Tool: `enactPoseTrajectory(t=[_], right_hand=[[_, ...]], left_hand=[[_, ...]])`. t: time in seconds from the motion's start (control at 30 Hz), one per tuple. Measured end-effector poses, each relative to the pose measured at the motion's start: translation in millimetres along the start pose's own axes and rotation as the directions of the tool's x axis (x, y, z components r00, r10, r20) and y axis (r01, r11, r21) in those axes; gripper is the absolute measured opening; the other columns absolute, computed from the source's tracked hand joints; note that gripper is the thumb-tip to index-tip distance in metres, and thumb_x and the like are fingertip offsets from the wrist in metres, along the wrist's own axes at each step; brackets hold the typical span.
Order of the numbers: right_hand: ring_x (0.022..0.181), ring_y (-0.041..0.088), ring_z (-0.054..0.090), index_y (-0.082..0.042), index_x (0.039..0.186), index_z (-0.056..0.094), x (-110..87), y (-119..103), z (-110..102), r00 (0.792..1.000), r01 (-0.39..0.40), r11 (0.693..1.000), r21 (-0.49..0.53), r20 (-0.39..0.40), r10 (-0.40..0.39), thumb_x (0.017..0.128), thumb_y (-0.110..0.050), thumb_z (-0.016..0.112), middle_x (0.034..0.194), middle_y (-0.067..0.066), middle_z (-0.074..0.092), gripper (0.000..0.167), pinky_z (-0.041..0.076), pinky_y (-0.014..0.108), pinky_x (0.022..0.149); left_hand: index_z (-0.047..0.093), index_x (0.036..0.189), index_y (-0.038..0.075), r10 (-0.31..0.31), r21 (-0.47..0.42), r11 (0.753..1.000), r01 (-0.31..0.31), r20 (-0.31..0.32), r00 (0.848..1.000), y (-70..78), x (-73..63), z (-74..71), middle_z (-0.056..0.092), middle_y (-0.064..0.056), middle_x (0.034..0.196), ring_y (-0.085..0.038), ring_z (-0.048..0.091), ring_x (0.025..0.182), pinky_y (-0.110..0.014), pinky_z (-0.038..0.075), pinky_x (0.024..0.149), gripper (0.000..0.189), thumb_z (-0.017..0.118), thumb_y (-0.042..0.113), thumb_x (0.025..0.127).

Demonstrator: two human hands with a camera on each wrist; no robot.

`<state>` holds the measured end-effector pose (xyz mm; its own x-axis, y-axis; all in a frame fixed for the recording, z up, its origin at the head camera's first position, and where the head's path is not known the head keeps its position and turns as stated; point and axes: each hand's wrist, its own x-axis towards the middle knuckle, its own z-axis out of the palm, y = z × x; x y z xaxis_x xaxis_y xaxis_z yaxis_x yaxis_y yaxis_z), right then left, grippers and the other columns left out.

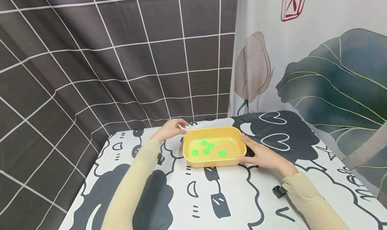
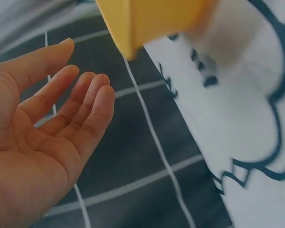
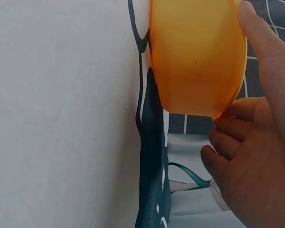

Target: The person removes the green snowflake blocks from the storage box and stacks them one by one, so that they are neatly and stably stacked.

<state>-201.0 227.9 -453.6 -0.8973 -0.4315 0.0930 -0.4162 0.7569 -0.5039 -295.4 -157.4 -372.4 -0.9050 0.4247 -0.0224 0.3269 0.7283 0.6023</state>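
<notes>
A shallow yellow plastic basin point(image 1: 214, 163) lies on the patterned cloth, with several green round discs point(image 1: 206, 151) scattered over its bottom. Across its right end my right hand point(image 1: 267, 155) holds the rim, thumb at the near corner and fingers at the far one. The right wrist view shows the basin's end wall point(image 3: 199, 61) between thumb and fingers of that hand point(image 3: 270, 142). My left hand point(image 1: 170, 129) is by the far left corner, fingers loosely bent. In the left wrist view, this hand point(image 2: 52, 133) holds nothing and stands apart from the basin point(image 2: 156, 21).
A black-and-white cartoon cloth point(image 1: 193, 196) covers the table. Behind it hangs a dark curtain with white grid lines point(image 1: 121, 62), and to the right a pale curtain printed with leaves point(image 1: 338, 75). A small black object point(image 1: 278, 191) shows at the right wrist.
</notes>
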Motion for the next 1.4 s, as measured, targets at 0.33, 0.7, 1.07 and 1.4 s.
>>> enactPoseTrajectory(t=[0.33, 0.7, 1.07, 1.4], right_hand=[[0.145, 0.047, 0.027, 0.002, 0.158, 0.022, -0.6, -1.6, -2.1, 1.000, 0.002, 1.000, -0.003, -0.001, -0.002, 0.087, -0.061, 0.069, 0.162, 0.025, 0.022, 0.105, 0.029, 0.060, 0.114], [0.145, 0.045, 0.029, 0.001, 0.158, 0.023, -1.2, -2.4, -0.1, 1.000, 0.013, 1.000, 0.011, -0.007, -0.013, 0.088, -0.060, 0.069, 0.163, 0.024, 0.022, 0.103, 0.029, 0.059, 0.114], [0.145, 0.045, 0.030, 0.000, 0.158, 0.024, -2.1, -0.3, -1.5, 1.000, 0.003, 1.000, 0.006, -0.007, -0.003, 0.087, -0.063, 0.068, 0.163, 0.023, 0.023, 0.104, 0.031, 0.060, 0.113], [0.145, 0.042, 0.030, -0.001, 0.158, 0.024, -2.6, 2.2, -0.2, 1.000, 0.009, 1.000, 0.017, -0.016, -0.009, 0.085, -0.065, 0.068, 0.163, 0.020, 0.024, 0.106, 0.031, 0.058, 0.114]], left_hand=[[0.061, 0.131, 0.006, 0.127, 0.105, 0.984, -0.142, 0.137, 0.982, 46.5, 32.5, 13.7, 0.067, -0.014, 0.120, -0.023, 0.063, 0.107, -0.034, 0.051, 0.094, 0.043, 0.071, 0.014, 0.091], [0.062, 0.131, 0.006, 0.235, 0.158, 0.946, -0.283, 0.265, 0.935, 66.8, 51.6, 45.1, 0.068, -0.011, 0.119, -0.022, 0.065, 0.106, -0.029, 0.051, 0.091, 0.043, 0.070, 0.013, 0.089], [0.063, 0.131, 0.008, 0.279, 0.212, 0.902, -0.376, 0.376, 0.884, 75.9, 65.2, 76.1, 0.066, -0.006, 0.124, -0.019, 0.061, 0.108, -0.026, 0.048, 0.092, 0.041, 0.071, 0.011, 0.091], [0.068, 0.122, 0.007, 0.273, 0.267, 0.863, -0.428, 0.465, 0.842, 80.3, 71.3, 97.3, 0.068, -0.004, 0.117, -0.017, 0.059, 0.105, -0.024, 0.046, 0.093, 0.035, 0.073, 0.010, 0.088]])
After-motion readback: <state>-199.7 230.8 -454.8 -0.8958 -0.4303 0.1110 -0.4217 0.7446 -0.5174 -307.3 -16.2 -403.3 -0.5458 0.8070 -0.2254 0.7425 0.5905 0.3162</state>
